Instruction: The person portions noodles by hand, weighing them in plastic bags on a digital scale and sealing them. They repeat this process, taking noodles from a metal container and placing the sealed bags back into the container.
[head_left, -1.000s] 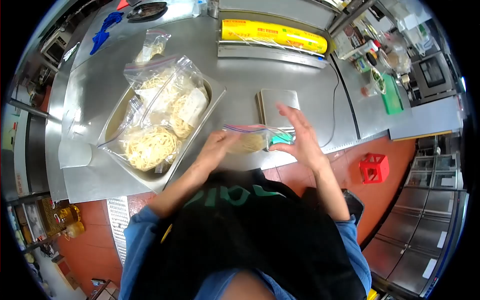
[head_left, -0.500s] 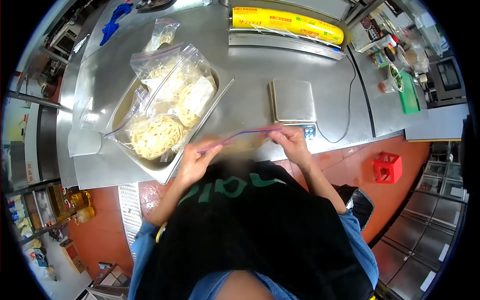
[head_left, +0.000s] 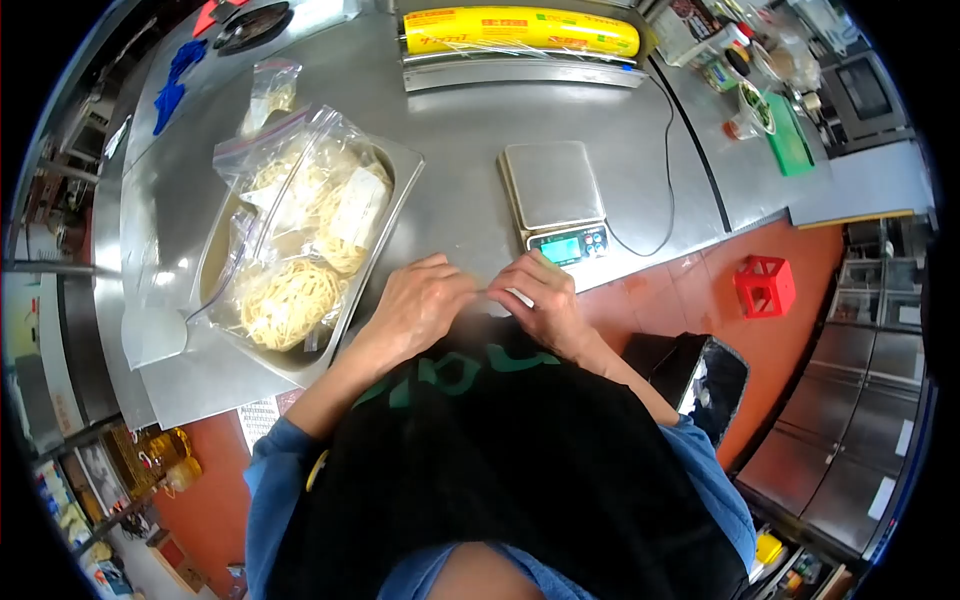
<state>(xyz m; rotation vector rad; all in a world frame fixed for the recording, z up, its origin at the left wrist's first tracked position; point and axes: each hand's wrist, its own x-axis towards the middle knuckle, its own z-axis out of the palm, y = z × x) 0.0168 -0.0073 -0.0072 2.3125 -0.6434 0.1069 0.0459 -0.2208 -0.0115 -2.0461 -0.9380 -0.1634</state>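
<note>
Close together at the counter's front edge, my left hand (head_left: 425, 308) and my right hand (head_left: 540, 303) pinch something between them. A plastic bag was in them half a second ago, but now it is blurred and mostly hidden, so I cannot make it out. Left of my hands, a metal tray (head_left: 393, 215) holds zip bags of pale noodles (head_left: 290, 303). A digital scale (head_left: 553, 187) with a lit display lies just beyond my right hand, its plate bare.
A yellow roll of wrap (head_left: 520, 32) sits in a metal holder at the back. A small bag (head_left: 272, 92) lies behind the tray, blue gloves (head_left: 178, 85) at back left. Jars and a green board (head_left: 788, 135) are at right; a red stool (head_left: 764, 287) stands on the floor.
My hands have come together from either end of the bag's zip edge, and the bag's purple strip no longer shows. The view has shifted, and the scale's display is now uncovered.
</note>
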